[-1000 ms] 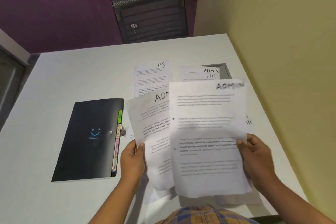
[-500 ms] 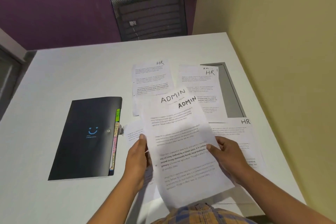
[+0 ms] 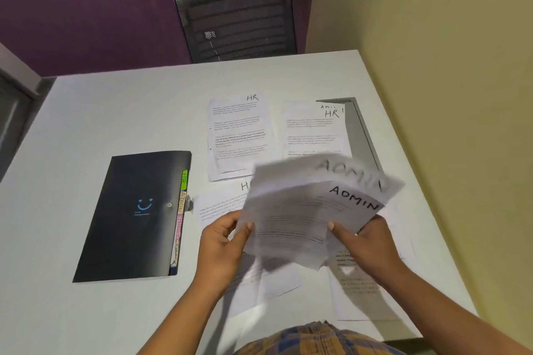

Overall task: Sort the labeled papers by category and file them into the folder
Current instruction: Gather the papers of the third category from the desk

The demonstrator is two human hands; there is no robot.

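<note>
White table point(image 3: 115, 112) (purple wall point(image 3: 86, 8) behind); hands point(image 3: 222, 239) point(image 3: 366, 245) grip 2 ADMIN sheets point(image 3: 291, 216).

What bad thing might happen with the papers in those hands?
The two ADMIN sheets are fanned apart and held only by their edges in the left hand and right hand. One could slip out and land on the HR sheets lying on the table, mixing the categories. The folder is closed and both hands are full, so opening it may crumple the sheets.
</note>
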